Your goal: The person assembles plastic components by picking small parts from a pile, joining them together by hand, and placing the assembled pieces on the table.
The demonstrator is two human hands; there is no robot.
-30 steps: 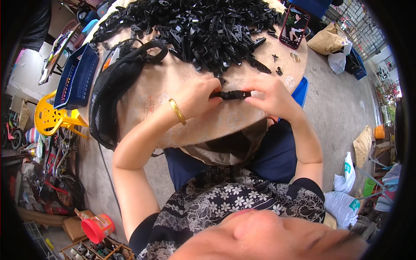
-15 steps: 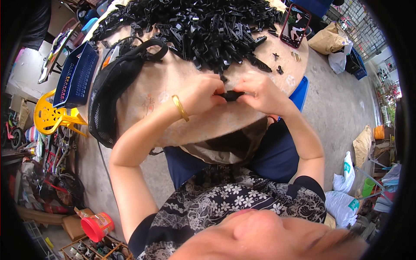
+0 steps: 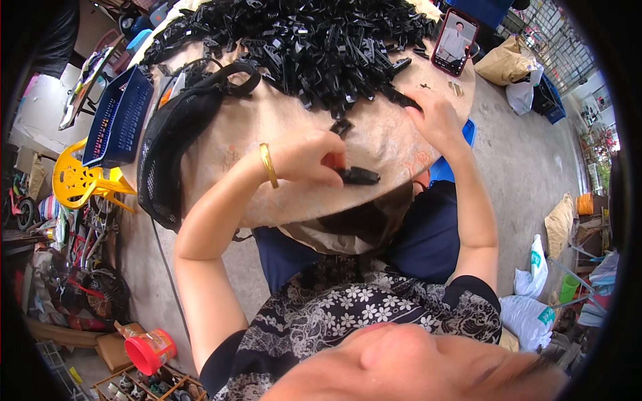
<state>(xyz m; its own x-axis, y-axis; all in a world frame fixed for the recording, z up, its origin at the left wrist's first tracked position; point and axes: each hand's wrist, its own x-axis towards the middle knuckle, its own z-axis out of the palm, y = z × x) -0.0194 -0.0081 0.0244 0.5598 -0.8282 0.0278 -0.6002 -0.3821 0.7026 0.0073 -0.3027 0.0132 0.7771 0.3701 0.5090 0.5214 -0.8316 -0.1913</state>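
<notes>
My left hand (image 3: 309, 159), with a gold bangle at its wrist, grips a black plastic clip-like part (image 3: 362, 176) over the near side of the cloth-covered round table (image 3: 267, 200). The part points right, partly covered by my fingers. At the table's right side, my right hand (image 3: 436, 121) is down on the cloth, its fingers curled beside the end of a black piece; whatever its fingertips pinch is hidden. A large heap of black plastic parts (image 3: 314, 47) spreads over the far side. Another black part (image 3: 341, 127) lies just beyond my left hand.
A black mesh bag (image 3: 180, 140) lies along the table's left edge, near a blue basket (image 3: 120, 120) on a yellow chair (image 3: 70, 175). A phone (image 3: 455, 43) stands at the far right. One tiny dark piece (image 3: 425, 85) lies near it. A red bucket (image 3: 150, 351) sits lower left.
My hands were together on the black part. The right has let go and moved right and away to the small pieces; the left has drawn the part slightly nearer. The phone picture changed.
</notes>
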